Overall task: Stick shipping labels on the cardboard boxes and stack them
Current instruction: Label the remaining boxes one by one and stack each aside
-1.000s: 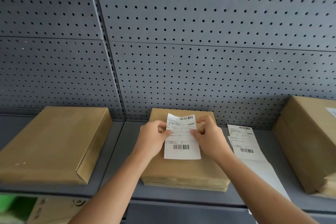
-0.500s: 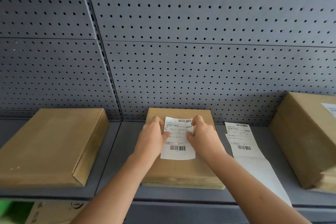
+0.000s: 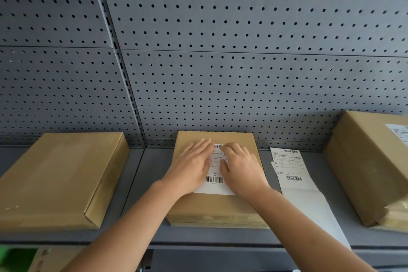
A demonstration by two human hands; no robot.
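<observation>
A flat cardboard box [image 3: 217, 207] lies on the grey shelf [image 3: 141, 172] straight ahead of me. A white shipping label [image 3: 213, 181] with barcodes lies on its top. My left hand [image 3: 192, 166] presses flat on the label's left side, fingers straight. My right hand [image 3: 241, 168] presses flat on its right side. Both hands cover most of the label's upper half. Another plain cardboard box [image 3: 59, 179] lies to the left. At the right edge sits a stack of cardboard boxes [image 3: 366, 168] with a label [image 3: 398, 133] on top.
A strip of further shipping labels [image 3: 291, 168] on white backing paper [image 3: 313, 210] lies on the shelf between the middle box and the right stack, hanging over the front edge. Grey pegboard [image 3: 242, 73] forms the back wall. More cardboard shows on the shelf below at lower left.
Both hands went from pinching the label's top edge above the box to lying flat on it. The label now lies down on the box top.
</observation>
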